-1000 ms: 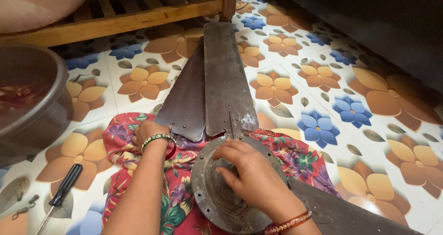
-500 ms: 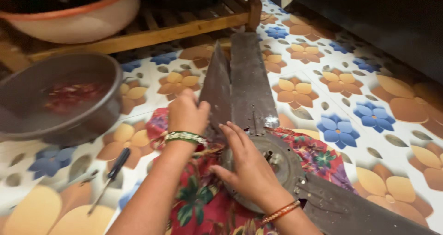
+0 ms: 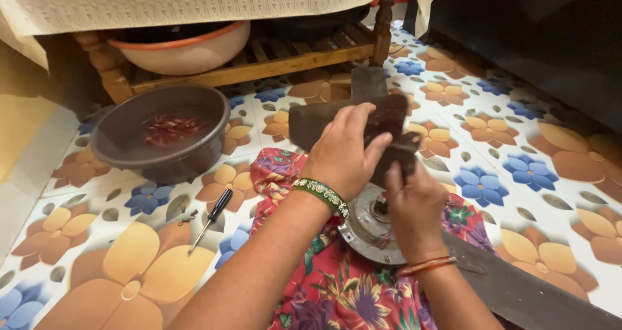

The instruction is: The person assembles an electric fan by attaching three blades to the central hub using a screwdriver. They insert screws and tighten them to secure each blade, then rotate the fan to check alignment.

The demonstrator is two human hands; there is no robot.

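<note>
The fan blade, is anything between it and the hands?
No. The left hand grips the loose dark fan blade directly, and the right hand touches its lower end. Nothing visible sits between them. The round fan motor lies just below, on the flowered cloth.

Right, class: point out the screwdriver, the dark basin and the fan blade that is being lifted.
screwdriver [image 3: 219,205]: head view, on its black handle.
dark basin [image 3: 123,150]: head view, on its near wall.
fan blade [image 3: 304,124]: head view, on the bare end left of the left hand [image 3: 343,150].
</note>
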